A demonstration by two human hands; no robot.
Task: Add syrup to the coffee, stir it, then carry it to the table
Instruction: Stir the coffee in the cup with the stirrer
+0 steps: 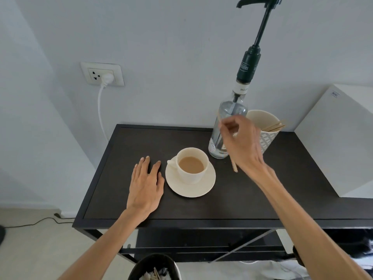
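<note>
A cream cup of milky coffee (191, 164) stands on a cream saucer (203, 188) in the middle of the dark table (222, 205). Behind it to the right is a clear syrup bottle (217, 142) with a tall dark pump (250, 63). My left hand (145, 184) lies flat on the table just left of the saucer, fingers apart. My right hand (240, 142) hovers in front of the bottle and pinches a thin wooden stir stick (234, 165), which slants down toward the table right of the cup.
A patterned cup (268, 136) holding several more wooden sticks stands behind my right hand. A white box (339, 138) fills the table's right end. A wall socket with a white plug (103, 74) is at the back left. A dark bin (153, 267) sits on the floor below.
</note>
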